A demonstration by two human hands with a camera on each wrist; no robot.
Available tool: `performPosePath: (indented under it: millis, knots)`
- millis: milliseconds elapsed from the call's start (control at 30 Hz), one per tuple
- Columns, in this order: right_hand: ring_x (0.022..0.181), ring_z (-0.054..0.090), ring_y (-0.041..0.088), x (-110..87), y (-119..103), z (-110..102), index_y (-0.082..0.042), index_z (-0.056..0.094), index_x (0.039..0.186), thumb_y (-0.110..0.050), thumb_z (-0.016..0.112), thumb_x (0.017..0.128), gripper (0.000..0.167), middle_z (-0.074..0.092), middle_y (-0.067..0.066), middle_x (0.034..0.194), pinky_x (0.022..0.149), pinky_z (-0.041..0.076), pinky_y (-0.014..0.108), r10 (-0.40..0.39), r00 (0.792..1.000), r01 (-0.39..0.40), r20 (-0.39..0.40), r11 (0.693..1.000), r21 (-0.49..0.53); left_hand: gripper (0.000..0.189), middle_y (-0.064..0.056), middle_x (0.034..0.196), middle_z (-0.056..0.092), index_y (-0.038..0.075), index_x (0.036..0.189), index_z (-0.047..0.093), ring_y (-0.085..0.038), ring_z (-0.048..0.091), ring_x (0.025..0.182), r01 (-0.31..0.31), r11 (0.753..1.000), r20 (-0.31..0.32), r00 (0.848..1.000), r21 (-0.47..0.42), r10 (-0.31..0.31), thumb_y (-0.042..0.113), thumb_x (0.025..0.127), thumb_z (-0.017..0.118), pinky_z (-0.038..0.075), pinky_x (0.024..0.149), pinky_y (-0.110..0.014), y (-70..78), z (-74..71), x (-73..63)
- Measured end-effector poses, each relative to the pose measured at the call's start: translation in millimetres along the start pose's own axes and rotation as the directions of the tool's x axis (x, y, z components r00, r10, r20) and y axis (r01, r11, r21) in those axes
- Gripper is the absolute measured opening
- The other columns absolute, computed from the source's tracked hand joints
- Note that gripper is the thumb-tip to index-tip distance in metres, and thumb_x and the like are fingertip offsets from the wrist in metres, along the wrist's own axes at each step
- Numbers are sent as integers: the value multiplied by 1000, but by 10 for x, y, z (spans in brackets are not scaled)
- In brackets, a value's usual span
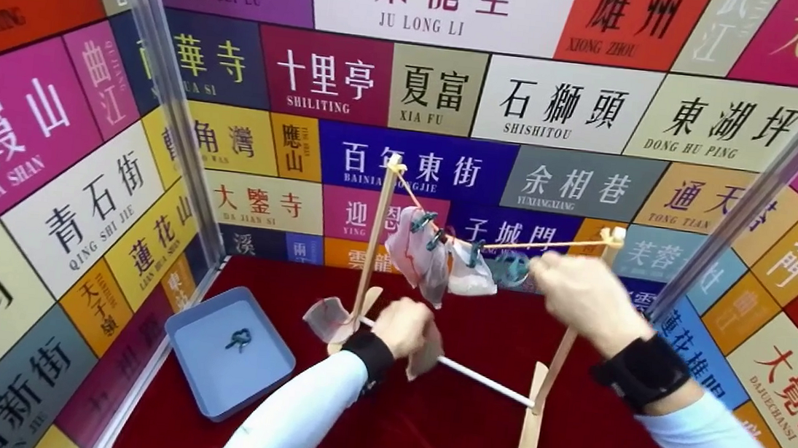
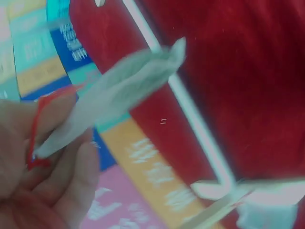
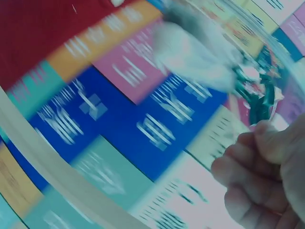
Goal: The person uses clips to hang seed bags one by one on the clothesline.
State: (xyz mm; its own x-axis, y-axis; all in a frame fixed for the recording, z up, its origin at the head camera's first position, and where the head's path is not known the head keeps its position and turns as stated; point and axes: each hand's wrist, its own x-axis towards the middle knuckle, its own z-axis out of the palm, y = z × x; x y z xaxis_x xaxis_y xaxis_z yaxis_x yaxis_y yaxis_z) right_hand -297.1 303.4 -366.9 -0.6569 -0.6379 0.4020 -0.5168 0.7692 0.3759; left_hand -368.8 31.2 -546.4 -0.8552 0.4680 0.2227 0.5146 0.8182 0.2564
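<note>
My left hand (image 1: 405,328) is low in front of the wooden rack and holds a small whitish sheer drawstring pouch (image 2: 119,88) by its red cord (image 2: 40,114). My right hand (image 1: 579,296) is raised by the right end of the cord line (image 1: 551,244). Its thumb and curled fingers pinch a dark green clip (image 3: 259,102), blurred in the head view. Several pouches (image 1: 432,264) hang from the line on green clips (image 1: 434,236), left of my right hand. Another pale pouch (image 1: 327,319) lies by the rack's left foot.
A blue-grey tray (image 1: 201,373) on the left holds a green clip (image 1: 238,340). The rack has a left post (image 1: 374,243), a right post (image 1: 561,364) and a white crossbar (image 1: 486,380). Dark red cloth (image 1: 436,447) covers the table, with printed panels (image 1: 571,105) around it.
</note>
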Motion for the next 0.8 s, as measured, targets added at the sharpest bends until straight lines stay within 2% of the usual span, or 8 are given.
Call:
performPosePath:
  millis: [100,167,233,300,400,533,633,800]
  knots:
    - [60,65,27,93,69,-251,7,75,98,10,67,94,9,73,18,82,50,60,42,20,1000,-22,-17,994,-109,7,-2,87,83,19,86,82,-30,82,84,-129,987,6,992,92,129,16,93,80,67,69,-46,197,-43,-56]
    - [56,63,29,180,103,-364,6,73,85,11,64,96,15,71,18,75,48,59,47,73,997,-72,3,987,-140,7,-1,84,81,18,91,77,-28,81,82,-188,973,-12,981,132,191,18,97,74,67,67,-46,322,-93,-98]
    - [53,59,28,270,118,-421,3,70,73,11,61,96,26,66,15,67,46,58,51,155,985,-144,73,981,-130,6,-1,82,79,17,95,73,-27,81,80,-226,961,-30,972,161,233,21,99,71,67,66,-45,432,-164,-132]
    - [53,58,28,352,106,-417,-1,66,66,12,59,93,31,63,13,63,49,60,54,214,962,-197,168,974,-114,7,-2,83,78,17,96,72,-27,80,80,-250,951,-44,964,180,262,22,100,70,67,67,-45,539,-269,-148]
    - [55,63,30,401,82,-367,-3,67,65,9,62,94,31,65,12,63,51,61,55,205,942,-186,264,978,-97,7,-1,84,80,18,93,76,-25,81,79,-279,932,-89,948,232,306,23,98,76,67,65,-43,734,-448,-99]
    - [59,69,38,386,28,-284,-2,69,67,8,65,90,26,70,17,67,50,60,56,121,964,-103,238,991,-86,9,6,83,80,25,90,81,-17,79,76,-286,898,-209,907,335,367,24,97,78,65,61,-35,977,-668,-13]
    - [61,70,39,410,29,-312,-1,67,68,8,65,89,24,71,19,70,51,60,57,106,966,-88,234,992,-88,9,7,86,79,27,92,83,-13,77,78,-247,901,-298,884,356,360,23,98,78,64,62,-31,1099,-838,93]
    - [61,66,38,500,32,-407,-1,65,68,9,63,88,22,67,20,71,52,59,58,149,939,-130,310,988,-79,15,5,96,81,29,99,87,-16,78,87,-177,937,-346,895,301,280,23,102,74,66,69,-35,1157,-1065,293]
